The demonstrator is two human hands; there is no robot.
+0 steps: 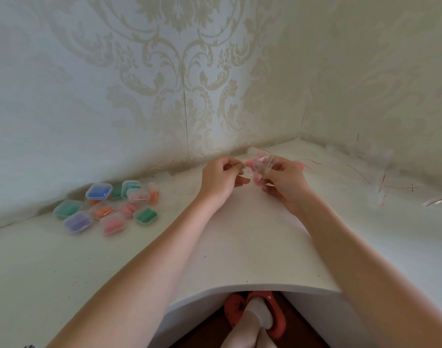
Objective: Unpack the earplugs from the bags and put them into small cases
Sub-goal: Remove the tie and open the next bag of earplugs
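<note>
A clear bag (263, 165) with pink earplugs (252, 164) inside is being held up over the far part of the white table (240, 247), near the corner where the two papered walls (164, 71) meet. The right hand (283, 183) is gripping the bag, its fingers curling round the crumpled plastic from the right and below. The left hand (221, 178) is sitting just beside it, fingers curled, thumb and forefinger pinching at the bag's left edge; whether they are gripping plastic or an earplug is too blurred to tell. The two hands are working close together, almost touching, with both bare forearms reaching in from the near edge.

Well to the left, against the wall, a pile of small clear cases (107, 207) is lying on the table, each showing coloured earplugs through its lid: blue, green, purple, orange and pink. Several are resting against or on top of one another.

To the right, well apart from the hands, loose clear bags (380, 194) with thin red strips are lying scattered along the wall, and a pink piece (301, 165) is showing just behind the right hand.

Below the table's curved near edge, a foot in a white sock (260, 312) and a red slipper (277, 320) are resting on a brown floor
</note>
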